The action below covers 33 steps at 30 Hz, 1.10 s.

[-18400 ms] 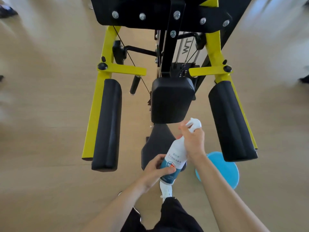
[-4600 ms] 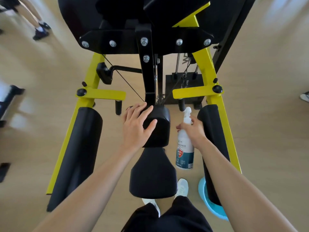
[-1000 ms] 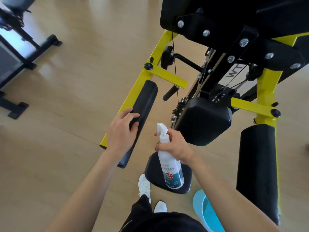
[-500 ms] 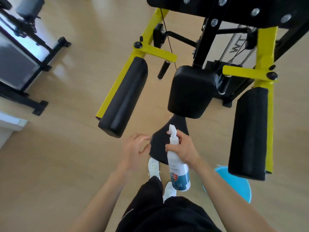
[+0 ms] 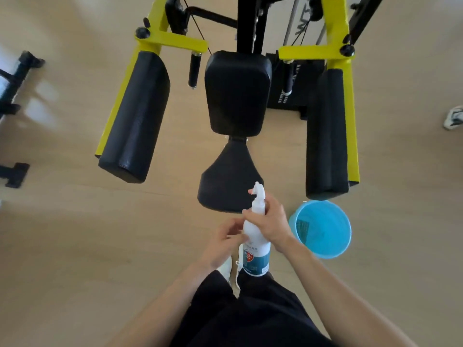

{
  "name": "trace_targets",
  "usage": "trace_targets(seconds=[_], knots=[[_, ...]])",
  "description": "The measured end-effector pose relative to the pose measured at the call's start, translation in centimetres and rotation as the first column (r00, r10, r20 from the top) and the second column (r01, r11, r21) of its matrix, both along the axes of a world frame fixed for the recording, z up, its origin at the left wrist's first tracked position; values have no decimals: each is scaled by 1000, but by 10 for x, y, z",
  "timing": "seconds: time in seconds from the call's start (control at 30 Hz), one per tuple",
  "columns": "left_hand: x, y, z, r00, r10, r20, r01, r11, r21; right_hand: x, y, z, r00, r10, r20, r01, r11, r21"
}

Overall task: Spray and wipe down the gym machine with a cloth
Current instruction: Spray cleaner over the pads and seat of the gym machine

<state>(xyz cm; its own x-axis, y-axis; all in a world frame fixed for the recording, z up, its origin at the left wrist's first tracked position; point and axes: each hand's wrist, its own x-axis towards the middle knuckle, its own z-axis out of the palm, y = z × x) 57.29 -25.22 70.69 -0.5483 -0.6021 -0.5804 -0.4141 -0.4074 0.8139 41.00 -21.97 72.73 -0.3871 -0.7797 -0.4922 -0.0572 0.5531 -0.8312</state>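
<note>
Partial "WT" on white panel behind cables, spray bottle label unreadable

Light wooden floor; black frame, perhaps other equipment, at left.

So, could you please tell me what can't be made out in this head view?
Cloth: none in sight; the dark patch inside the blue bucket is too blurred to identify.
Spray bottle label: print too small to read.
Left hand: motion blur hides whether it touches the bottle the right hand grips.
Gym machine: top cut off by the upper edge.
Shoe: wearer cut off by the right edge.
</note>
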Motion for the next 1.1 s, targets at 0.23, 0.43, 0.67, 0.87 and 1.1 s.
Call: trace_targets(seconds=[0.23, 0.43, 0.67, 0.87, 1.1], knots=[[-5, 27, -38, 935, -355, 14, 355, 935, -11, 11, 54, -8, 941, -334, -59, 336, 942, 25], [-42, 65, -45, 821, -559, 113, 566, 823, -39, -11, 123, -26, 765, -636, 101, 633, 772, 61], [-123, 135, -83, 667, -679, 307, 729, 680, -82, -97, 242, -61, 687, -727, 9, 720, 682, 132], [-217, 196, -150, 494, -756, 430, 852, 519, -67, -173, 333, -130, 716, -685, -135, 685, 651, 326], [-284, 214, -246, 433, -695, 573, 843, 538, 15, -225, 397, -256, 751, -609, -255, 644, 589, 489]])
